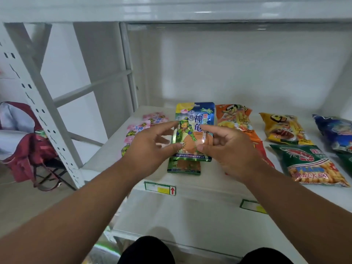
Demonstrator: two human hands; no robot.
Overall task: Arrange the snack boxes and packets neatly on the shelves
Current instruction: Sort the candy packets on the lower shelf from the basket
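Observation:
A green-and-blue turtle snack packet (195, 119) is lifted slightly above the white shelf (205, 189). My left hand (152, 144) pinches its left edge, and my right hand (227, 147) pinches its lower right part with the thumb on the front. A second, similar green packet (185, 166) lies flat under it. Pink turtle packets (147, 125) lie in a row to the left. To the right lie an orange packet (235, 117), a yellow packet (283, 128), a green prawn cracker packet (308, 164) and a blue packet (335, 130). A red packet (263, 152) is partly hidden by my right wrist.
The upper shelf (171, 12) hangs close overhead. A perforated white upright (38, 103) with cross braces stands at the left. Beyond it, a red bag (24, 141) sits on a folding stool. Price labels (160, 188) are stuck on the shelf's front edge.

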